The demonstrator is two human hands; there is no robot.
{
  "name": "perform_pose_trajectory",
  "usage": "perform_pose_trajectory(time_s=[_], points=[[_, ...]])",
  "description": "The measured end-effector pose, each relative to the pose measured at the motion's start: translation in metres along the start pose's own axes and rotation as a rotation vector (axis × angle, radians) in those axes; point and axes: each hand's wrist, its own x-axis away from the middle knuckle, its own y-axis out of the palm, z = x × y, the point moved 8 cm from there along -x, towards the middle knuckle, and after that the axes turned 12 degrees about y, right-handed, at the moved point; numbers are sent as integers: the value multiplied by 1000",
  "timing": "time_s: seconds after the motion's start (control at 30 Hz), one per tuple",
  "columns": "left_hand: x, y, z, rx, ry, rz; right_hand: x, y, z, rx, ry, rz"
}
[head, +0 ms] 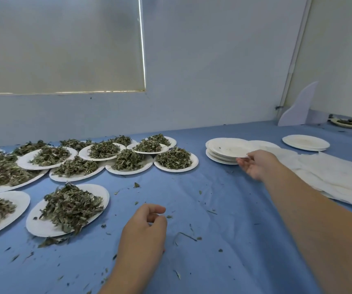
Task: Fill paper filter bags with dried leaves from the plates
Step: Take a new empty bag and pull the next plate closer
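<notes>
Several white paper plates heaped with dried green leaves [71, 205] cover the left half of the blue table cover [213, 262]. My right hand [255, 164] reaches out to a stack of empty white plates [224, 154] and pinches the near rim of the top plate [230, 148]. My left hand [147, 228] rests on the cloth close to me with its fingers loosely curled and holds nothing. A pile of white paper filter bags [330, 179] lies at the right, beside my right forearm.
A second stack of empty plates [305, 142] sits at the far right, with a white curved card [298, 107] upright in the corner behind it. More plates with leaves [348, 122] sit at the far right edge. Loose leaf crumbs are scattered over the cloth.
</notes>
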Motion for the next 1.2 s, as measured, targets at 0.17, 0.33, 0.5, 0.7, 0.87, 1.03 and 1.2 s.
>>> perform_pose_trajectory(time_s=[0.17,0.33,0.5,0.7,0.87,1.03,1.2], points=[[-1,2,-1,-13,-1,-2,-14,-1,-2,-40,-12,114],[0,2,4,-48,18,-4,-11,-5,-8,-68,-96,155],[3,6,9,-107,42,-42,4,-38,-21,515,-222,449],[4,7,12,-147,45,-59,37,-82,-55,1411,-511,823],[5,7,14,-190,46,-63,38,-134,-57,1512,-378,904],[4,7,15,-219,49,-53,43,-144,-52,1698,-432,951],[2,6,14,-236,60,-47,46,-143,-56,1682,-419,952]])
